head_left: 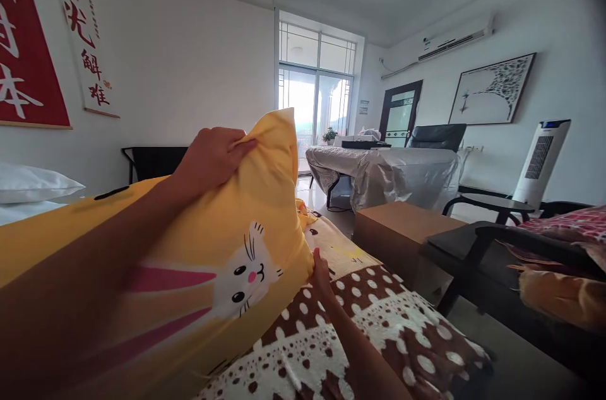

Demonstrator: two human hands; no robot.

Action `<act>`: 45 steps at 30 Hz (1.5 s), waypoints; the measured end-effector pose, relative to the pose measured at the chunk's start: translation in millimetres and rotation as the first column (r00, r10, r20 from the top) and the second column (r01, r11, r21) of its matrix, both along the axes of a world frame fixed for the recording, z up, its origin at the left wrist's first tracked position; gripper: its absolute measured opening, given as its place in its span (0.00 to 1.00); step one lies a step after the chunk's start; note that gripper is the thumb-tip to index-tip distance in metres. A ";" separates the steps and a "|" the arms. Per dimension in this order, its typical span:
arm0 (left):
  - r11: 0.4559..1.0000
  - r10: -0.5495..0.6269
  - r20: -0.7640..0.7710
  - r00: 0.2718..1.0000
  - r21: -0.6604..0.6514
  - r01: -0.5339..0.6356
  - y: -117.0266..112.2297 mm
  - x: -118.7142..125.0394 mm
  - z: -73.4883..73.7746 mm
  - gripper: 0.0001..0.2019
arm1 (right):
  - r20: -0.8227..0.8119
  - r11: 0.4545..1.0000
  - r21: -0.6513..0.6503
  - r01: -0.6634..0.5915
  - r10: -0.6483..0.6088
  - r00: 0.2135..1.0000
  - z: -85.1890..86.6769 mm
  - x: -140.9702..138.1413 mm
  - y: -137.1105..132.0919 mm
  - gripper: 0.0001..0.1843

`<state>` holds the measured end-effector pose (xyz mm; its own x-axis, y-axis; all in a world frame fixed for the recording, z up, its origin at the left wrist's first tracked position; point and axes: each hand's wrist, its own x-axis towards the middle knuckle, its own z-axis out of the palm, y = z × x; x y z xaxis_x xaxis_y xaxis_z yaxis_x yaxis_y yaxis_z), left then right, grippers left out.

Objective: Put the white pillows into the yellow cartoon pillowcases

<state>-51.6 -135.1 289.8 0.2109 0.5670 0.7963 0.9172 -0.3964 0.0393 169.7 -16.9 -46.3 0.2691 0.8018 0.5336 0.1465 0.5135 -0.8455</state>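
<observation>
A yellow pillow [279, 198] with a white rabbit print and pink ears is held up on its side before me. My left hand [218, 151] is closed on its upper edge, near a corner that sticks up. Lower down, the fingers of my right hand [321, 270] pinch the pillow's right-hand edge; some of them are hidden behind the fabric. Beneath the pillow lies a brown and white dotted blanket [379, 311]. My left forearm covers part of the pillow's left side.
A white pillow [38, 182] lies at the far left. To the right stand a brown box [402, 220] and a black armchair [492, 248] with cloths on it. Farther back are a plastic-covered desk [407, 166], an office chair [435, 135] and a white tower fan [542, 163].
</observation>
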 end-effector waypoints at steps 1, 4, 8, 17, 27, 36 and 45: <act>0.999 -0.038 0.019 0.999 -0.009 0.038 -1.2 -1.2 1.6 0.21 | 0.010 1.000 -0.005 0.014 -0.013 1.000 -2.3 1.6 3.4 0.32; 0.997 -0.078 0.002 0.997 0.018 0.078 -12.1 -4.9 5.8 0.23 | 0.100 0.999 0.022 0.048 -0.050 0.994 -4.5 6.1 12.6 0.33; 0.997 -0.033 -0.046 0.998 0.071 0.036 -29.3 -9.6 11.9 0.23 | 0.249 0.995 0.089 0.054 -0.075 0.965 4.4 7.9 22.1 0.32; 1.000 0.011 0.017 1.000 -0.013 -0.010 -15.9 -13.5 11.8 0.23 | 0.350 0.940 0.303 0.153 -0.259 0.900 104.4 13.4 -18.4 0.18; 0.996 -0.008 0.030 1.000 0.089 0.005 -17.3 -27.3 19.2 0.25 | 0.538 0.752 0.658 -0.044 -0.427 0.727 84.2 -33.6 -52.6 0.11; 0.994 -0.024 0.016 1.000 0.106 0.022 -19.6 -32.6 21.6 0.25 | 0.507 0.610 0.789 -0.070 -0.583 0.634 93.1 -29.4 -32.6 0.07; 0.999 -0.054 0.060 0.997 -0.007 0.054 -8.5 -28.0 14.1 0.22 | 0.559 0.590 0.795 -0.141 -0.623 0.548 64.4 1.7 -38.6 0.09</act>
<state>-79.6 -143.6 303.8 0.1936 0.5630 0.8034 0.8905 -0.4445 0.0969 171.4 -55.5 18.1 -0.4055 0.0310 0.9136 0.7055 0.6462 0.2912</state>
